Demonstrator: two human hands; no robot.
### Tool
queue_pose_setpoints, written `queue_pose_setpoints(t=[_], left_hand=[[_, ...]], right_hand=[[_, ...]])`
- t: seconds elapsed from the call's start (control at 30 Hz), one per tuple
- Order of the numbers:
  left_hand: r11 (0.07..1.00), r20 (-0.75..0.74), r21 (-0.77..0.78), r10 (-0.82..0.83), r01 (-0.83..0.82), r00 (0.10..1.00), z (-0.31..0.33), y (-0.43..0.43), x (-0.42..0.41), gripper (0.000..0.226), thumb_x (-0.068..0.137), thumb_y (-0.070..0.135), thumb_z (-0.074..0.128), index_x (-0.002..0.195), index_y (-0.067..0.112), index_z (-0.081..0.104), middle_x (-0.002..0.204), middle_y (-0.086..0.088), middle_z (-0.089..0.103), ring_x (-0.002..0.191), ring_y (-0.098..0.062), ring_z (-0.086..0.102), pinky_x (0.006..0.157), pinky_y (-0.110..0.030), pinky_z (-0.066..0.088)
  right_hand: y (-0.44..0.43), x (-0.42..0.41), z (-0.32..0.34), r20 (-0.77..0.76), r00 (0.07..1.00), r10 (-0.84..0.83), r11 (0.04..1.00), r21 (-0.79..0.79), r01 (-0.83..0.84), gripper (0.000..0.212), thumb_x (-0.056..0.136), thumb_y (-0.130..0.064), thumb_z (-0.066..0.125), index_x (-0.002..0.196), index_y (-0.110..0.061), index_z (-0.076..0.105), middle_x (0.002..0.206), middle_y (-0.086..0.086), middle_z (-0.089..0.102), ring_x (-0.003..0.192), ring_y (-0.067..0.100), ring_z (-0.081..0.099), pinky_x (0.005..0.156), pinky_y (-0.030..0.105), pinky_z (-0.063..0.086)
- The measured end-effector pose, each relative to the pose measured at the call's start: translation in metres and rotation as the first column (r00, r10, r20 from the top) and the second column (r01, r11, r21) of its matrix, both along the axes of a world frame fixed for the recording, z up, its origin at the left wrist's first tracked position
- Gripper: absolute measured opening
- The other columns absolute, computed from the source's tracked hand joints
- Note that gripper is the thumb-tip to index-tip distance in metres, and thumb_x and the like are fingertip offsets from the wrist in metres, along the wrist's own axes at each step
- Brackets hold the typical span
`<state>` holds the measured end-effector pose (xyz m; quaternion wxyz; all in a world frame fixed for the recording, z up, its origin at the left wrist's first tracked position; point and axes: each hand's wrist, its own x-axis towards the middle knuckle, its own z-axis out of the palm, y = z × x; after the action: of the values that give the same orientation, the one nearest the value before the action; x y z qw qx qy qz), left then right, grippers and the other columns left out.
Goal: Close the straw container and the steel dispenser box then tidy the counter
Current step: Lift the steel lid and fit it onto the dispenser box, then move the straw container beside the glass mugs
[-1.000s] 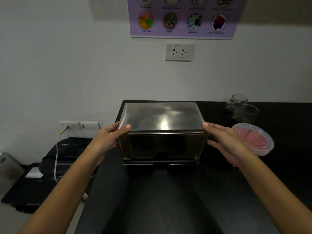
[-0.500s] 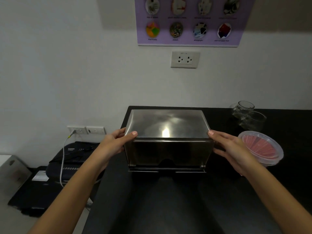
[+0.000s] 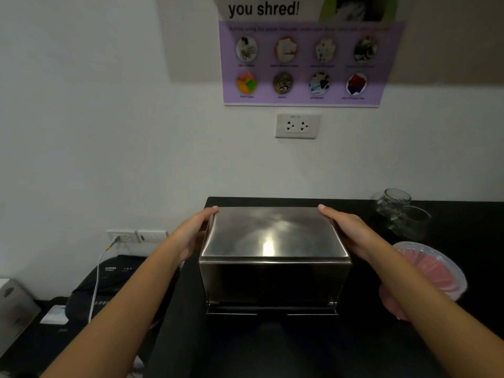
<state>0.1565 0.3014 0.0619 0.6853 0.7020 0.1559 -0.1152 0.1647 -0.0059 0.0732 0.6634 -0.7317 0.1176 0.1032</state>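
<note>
The steel dispenser box [image 3: 274, 242] stands on the black counter [image 3: 300, 350] near the wall, its lid down. My left hand [image 3: 191, 233] lies flat against its left side, fingertips at the back top corner. My right hand [image 3: 347, 230] presses its right side the same way. The box is gripped between both palms. A round clear plastic container [image 3: 433, 268] with pink contents sits to the right of the box, its lid on; my right forearm covers its near left edge.
Two clear glass jars [image 3: 401, 214] stand at the back right by the wall. The counter's left edge runs just left of the box; below it a black shredder [image 3: 114, 279] is plugged into a low wall socket [image 3: 122, 236]. A poster and a socket hang above.
Both hands have slid from the box's front corners to further back along its sides. The box sits closer to the wall, and the view has tilted upward.
</note>
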Motion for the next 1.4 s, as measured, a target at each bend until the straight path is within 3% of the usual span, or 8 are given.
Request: queue_pose_setpoints(t=[0.33, 0.6, 0.7, 0.8, 0.93, 1.1, 1.3, 1.4], left_hand=[[0.996, 0.044, -0.059, 0.068, -0.065, 0.997, -0.008, 0.0, 0.012, 0.024, 0.083, 0.037, 0.058, 0.091, 0.016, 0.066, 0.083, 0.001, 0.066, 0.074, -0.018, 0.061, 0.058, -0.029, 0.047], [0.997, 0.023, -0.021, 0.081, -0.08, 0.996, -0.004, -0.002, 0.009, 0.028, 0.084, 0.039, 0.056, 0.094, 0.014, 0.065, 0.084, -0.001, 0.065, 0.074, -0.019, 0.061, 0.058, -0.03, 0.047], [0.998, 0.044, 0.03, 0.061, -0.062, 0.997, -0.001, -0.001, 0.007, 0.033, 0.084, 0.04, 0.057, 0.098, 0.011, 0.065, 0.089, -0.003, 0.068, 0.079, -0.02, 0.062, 0.066, -0.032, 0.049], [0.966, 0.214, 0.241, 0.043, -0.095, 0.976, -0.001, 0.003, 0.005, 0.038, 0.086, 0.037, 0.056, 0.115, 0.012, 0.062, 0.113, -0.005, 0.065, 0.1, -0.016, 0.057, 0.09, -0.03, 0.043], [0.899, 0.471, 0.403, -0.044, -0.171, 0.881, 0.014, -0.002, -0.006, 0.035, 0.085, 0.03, 0.06, 0.118, 0.02, 0.061, 0.117, 0.004, 0.063, 0.105, -0.008, 0.054, 0.086, -0.014, 0.038], [0.931, 0.589, 0.364, -0.196, -0.04, 0.784, 0.043, -0.035, -0.019, 0.016, 0.083, 0.028, 0.063, 0.099, 0.029, 0.067, 0.102, 0.016, 0.065, 0.099, -0.002, 0.06, 0.072, -0.003, 0.043], [0.926, 0.622, 0.292, -0.373, 0.238, 0.688, 0.05, -0.101, -0.023, 0.014, 0.083, 0.022, 0.063, 0.085, 0.036, 0.067, 0.098, 0.013, 0.067, 0.086, 0.006, 0.063, 0.065, -0.003, 0.046], [0.898, 0.571, 0.235, -0.438, 0.373, 0.695, 0.044, -0.133, -0.021, 0.014, 0.082, 0.023, 0.065, 0.085, 0.035, 0.07, 0.105, 0.004, 0.068, 0.099, -0.011, 0.064, 0.082, -0.025, 0.053]], right_hand=[[-0.002, 0.013, -0.007, 0.025, 0.998, -0.051, 0.998, -0.036, 0.052, 0.035, 0.077, -0.038, 0.066, 0.096, -0.009, 0.066, 0.096, 0.013, 0.068, 0.091, 0.03, 0.065, 0.088, 0.042, 0.051], [-0.001, 0.013, -0.008, -0.007, 0.998, -0.068, 0.998, -0.005, 0.067, 0.03, 0.076, -0.039, 0.066, 0.09, -0.013, 0.064, 0.087, 0.01, 0.068, 0.076, 0.024, 0.066, 0.057, 0.031, 0.049], [-0.001, 0.009, -0.006, -0.002, 0.999, -0.044, 0.998, -0.04, 0.044, 0.037, 0.075, -0.043, 0.066, 0.095, -0.012, 0.064, 0.09, 0.011, 0.068, 0.082, 0.026, 0.066, 0.062, 0.032, 0.05], [-0.002, 0.005, -0.002, 0.025, 1.0, -0.01, 0.996, -0.092, 0.013, 0.041, 0.076, -0.046, 0.064, 0.102, -0.014, 0.063, 0.095, 0.009, 0.068, 0.087, 0.025, 0.065, 0.068, 0.033, 0.05], [-0.005, -0.003, 0.0, 0.146, 0.989, -0.013, 0.985, -0.171, 0.038, 0.038, 0.078, -0.047, 0.061, 0.105, -0.02, 0.061, 0.107, 0.006, 0.064, 0.1, 0.023, 0.06, 0.089, 0.037, 0.048], [-0.012, -0.025, 0.02, 0.251, 0.968, -0.025, 0.983, -0.168, 0.069, 0.038, 0.085, -0.031, 0.059, 0.118, -0.014, 0.056, 0.105, 0.005, 0.063, 0.095, 0.015, 0.061, 0.079, 0.025, 0.048], [-0.042, -0.067, 0.035, 0.313, 0.947, -0.068, 0.979, -0.161, 0.123, 0.014, 0.085, -0.028, 0.058, 0.097, -0.023, 0.063, 0.097, -0.001, 0.065, 0.09, 0.009, 0.063, 0.07, 0.02, 0.049], [-0.066, -0.085, 0.038, 0.308, 0.949, -0.068, 0.971, -0.198, 0.134, 0.015, 0.083, -0.031, 0.06, 0.096, -0.025, 0.064, 0.1, 0.0, 0.067, 0.093, 0.011, 0.064, 0.075, 0.023, 0.05]])
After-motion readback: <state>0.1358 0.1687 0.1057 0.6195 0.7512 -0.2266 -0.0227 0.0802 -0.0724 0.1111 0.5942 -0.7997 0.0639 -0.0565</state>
